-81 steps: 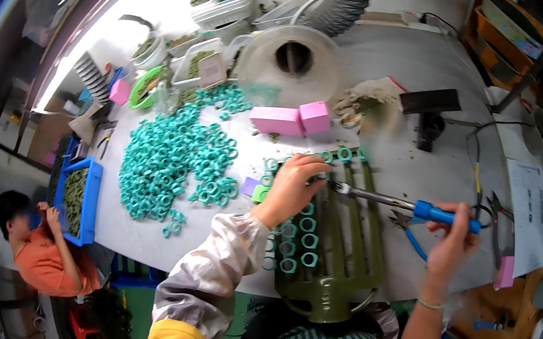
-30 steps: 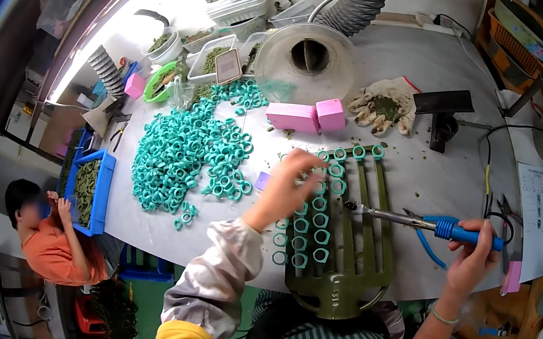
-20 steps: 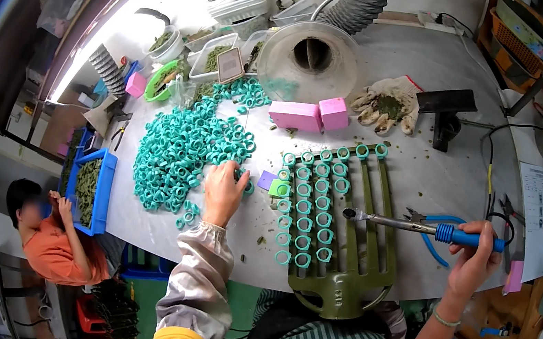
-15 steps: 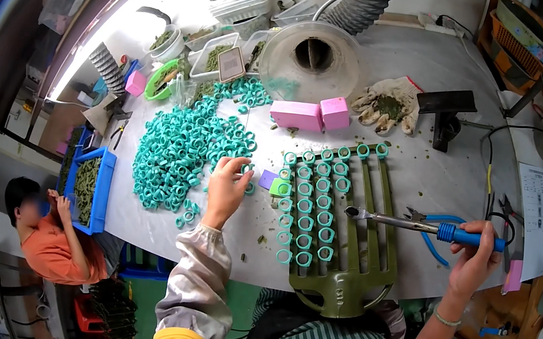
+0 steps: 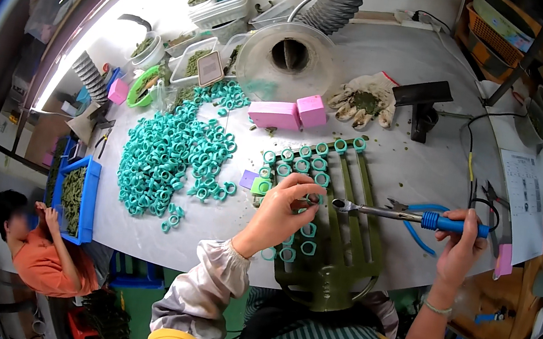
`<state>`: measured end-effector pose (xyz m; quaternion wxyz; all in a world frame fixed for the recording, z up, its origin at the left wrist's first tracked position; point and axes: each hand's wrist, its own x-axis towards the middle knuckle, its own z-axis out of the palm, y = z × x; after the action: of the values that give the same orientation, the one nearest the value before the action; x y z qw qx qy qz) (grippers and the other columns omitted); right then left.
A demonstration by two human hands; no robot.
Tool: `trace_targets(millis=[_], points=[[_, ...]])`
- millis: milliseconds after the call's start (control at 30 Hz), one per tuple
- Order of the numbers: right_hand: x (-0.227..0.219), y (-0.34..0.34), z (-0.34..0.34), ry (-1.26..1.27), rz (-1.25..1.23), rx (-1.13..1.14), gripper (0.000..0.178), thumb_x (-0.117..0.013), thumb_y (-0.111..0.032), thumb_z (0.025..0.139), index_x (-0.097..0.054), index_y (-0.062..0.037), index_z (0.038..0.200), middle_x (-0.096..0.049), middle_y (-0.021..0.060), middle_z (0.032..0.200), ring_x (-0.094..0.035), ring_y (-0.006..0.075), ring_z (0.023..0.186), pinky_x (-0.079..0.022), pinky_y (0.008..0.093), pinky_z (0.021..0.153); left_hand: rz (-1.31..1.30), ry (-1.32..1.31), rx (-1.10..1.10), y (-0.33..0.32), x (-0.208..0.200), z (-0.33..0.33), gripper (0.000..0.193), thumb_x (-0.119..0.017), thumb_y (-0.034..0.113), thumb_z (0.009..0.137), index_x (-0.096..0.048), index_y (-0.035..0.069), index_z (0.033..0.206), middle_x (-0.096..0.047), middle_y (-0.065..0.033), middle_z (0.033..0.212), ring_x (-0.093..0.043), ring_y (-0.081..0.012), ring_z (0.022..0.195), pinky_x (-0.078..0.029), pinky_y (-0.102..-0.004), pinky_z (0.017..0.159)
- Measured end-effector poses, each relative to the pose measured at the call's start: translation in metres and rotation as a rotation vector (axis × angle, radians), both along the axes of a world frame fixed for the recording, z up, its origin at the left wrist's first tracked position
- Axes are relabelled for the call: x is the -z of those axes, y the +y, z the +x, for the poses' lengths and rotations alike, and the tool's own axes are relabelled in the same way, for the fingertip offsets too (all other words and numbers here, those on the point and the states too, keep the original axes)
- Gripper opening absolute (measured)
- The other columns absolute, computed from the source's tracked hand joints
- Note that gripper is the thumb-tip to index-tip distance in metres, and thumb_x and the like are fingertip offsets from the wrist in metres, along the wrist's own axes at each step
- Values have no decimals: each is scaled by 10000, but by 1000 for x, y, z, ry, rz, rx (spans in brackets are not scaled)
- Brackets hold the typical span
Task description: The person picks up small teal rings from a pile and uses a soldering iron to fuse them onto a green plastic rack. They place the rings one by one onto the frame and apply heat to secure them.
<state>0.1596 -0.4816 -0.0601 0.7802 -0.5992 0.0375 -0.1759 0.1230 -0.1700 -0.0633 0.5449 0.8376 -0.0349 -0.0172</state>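
My left hand [image 5: 281,214] is over the left bars of an olive-green forked frame [image 5: 327,288], its fingers pinched on a small teal ring mostly hidden by the fingertips. Several teal rings [image 5: 308,247] stand in rows along the frame's left bars, and the two right bars carry one each at the far end. In my right hand [image 5: 461,243] is a blue-handled soldering iron [image 5: 383,213], fingers wrapped round the grip. Its metal tip points left, above the frame's middle, close to my left fingertips. A big heap of loose teal rings [image 5: 166,155] lies to the left.
Pink blocks [image 5: 276,114] and a stained glove [image 5: 366,101] lie behind the frame, near a clear round hood [image 5: 252,63] on a duct. Blue-handled pliers [image 5: 418,240] lie right, under the iron. At far left a person in orange [image 5: 50,260] works beside a blue tray [image 5: 91,210].
My left hand has moved right from the edge of the ring heap to the frame, a teal ring in its fingers. My right hand still holds the iron over the frame. The whole view has shifted slightly.
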Motion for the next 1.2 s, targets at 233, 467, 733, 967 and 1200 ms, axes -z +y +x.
trace_targets(millis=[233, 467, 733, 967, 1200], points=[[16, 9, 1, -24, 63, -38, 326, -573, -207, 987, -664, 55, 816, -695, 129, 822, -612, 154, 517, -502, 267, 482, 328, -286, 50, -11, 23, 11, 325, -708, -9, 782, -670, 24, 1103, -637, -111, 1148, -557, -326, 1078, -466, -401, 938], [-1, 8, -2, -21, -46, -19, 346, -570, -212, 983, -661, 20, 742, -694, 88, 755, -579, 123, 477, -465, 231, 465, 380, -329, 38, -8, 28, 11, 319, -714, 3, 797, -677, 43, 1112, -647, -104, 1145, -576, -316, 1068, -481, -394, 921], [-6, -13, -2, 21, 16, -4, 329, -595, -211, 957, -647, 4, 714, -657, 111, 729, -530, 121, 435, -426, 220, 397, 466, -301, -310, 68, 16, 6, 280, -623, -87, 746, -630, 35, 998, -610, -117, 996, -575, -327, 944, -469, -397, 835], [-7, -13, -4, -10, 1, -35, 322, -599, -213, 956, -648, 3, 723, -654, 116, 730, -524, 125, 424, -423, 219, 397, 1089, -230, -174, 134, 37, -36, 323, -669, -30, 725, -656, 88, 1025, -624, -72, 1017, -560, -287, 952, -450, -407, 829], [-9, -16, -7, -4, -14, -28, 321, -603, -220, 957, -654, 0, 729, -657, 114, 732, -523, 117, 426, -426, 218, 400, 293, -89, -403, 105, 27, -40, 189, -666, -23, 863, -668, 11, 1050, -605, -61, 1067, -619, -109, 762, -509, -233, 649]])
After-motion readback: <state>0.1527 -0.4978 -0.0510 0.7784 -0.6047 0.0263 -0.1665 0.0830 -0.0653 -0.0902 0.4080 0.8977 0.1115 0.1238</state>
